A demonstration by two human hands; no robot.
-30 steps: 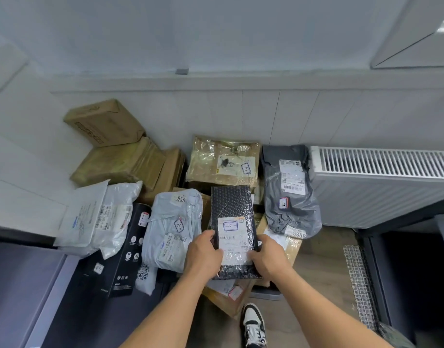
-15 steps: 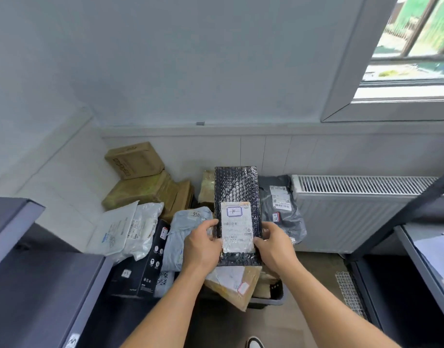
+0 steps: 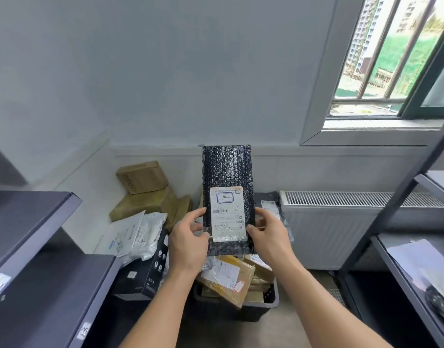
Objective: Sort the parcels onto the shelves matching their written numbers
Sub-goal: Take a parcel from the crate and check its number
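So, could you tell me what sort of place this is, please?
Probably a small parcel sorting room: grey shelves on both sides, labelled parcels heaped against the wall, more in a floor crate.

The handwritten number on the label (image 3: pixel 228 217) of the mailer (image 3: pixel 227 169) was not clearly legible; its print was too small. Behind the mailer, a grey bag (image 3: pixel 267 197) was mostly hidden.
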